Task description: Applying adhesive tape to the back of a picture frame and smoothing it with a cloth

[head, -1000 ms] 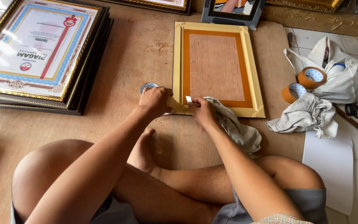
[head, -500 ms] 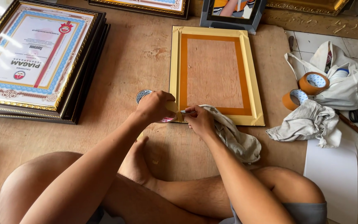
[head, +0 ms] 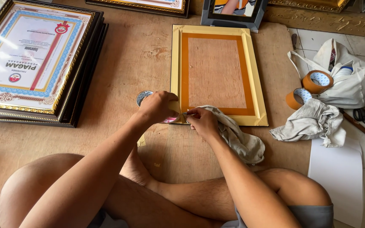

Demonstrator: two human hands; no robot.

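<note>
The frame (head: pixel 218 74) lies face down on the brown board (head: pixel 140 59), its wooden back bordered by orange and gold tape, straight ahead of the crossed legs. Both hands meet at its near left corner. The left hand (head: pixel 157 107) curls over that corner, fingers bent together and pressing down on the gold edge; it also covers most of a tape roll (head: pixel 143 96) that peeks out just beside the frame. The right hand (head: pixel 201 120) pinches something small at the same corner, thumb and forefinger closed together; what they grip is too small to tell. A grey rag (head: pixel 241 141) lies under the right wrist, touching the frame's near edge and trailing toward the right knee.

Left of the frame, well apart, sits a stack of black framed certificates (head: pixel 34 63). To the right, on the tiled floor, two brown tape rolls (head: pixel 309 86) rest against a white cloth bag (head: pixel 351 80), with a crumpled cloth (head: pixel 313 124) just below them and scissors (head: pixel 362 115) nearby. A white sheet (head: pixel 339 177) lies beside the right knee.
</note>
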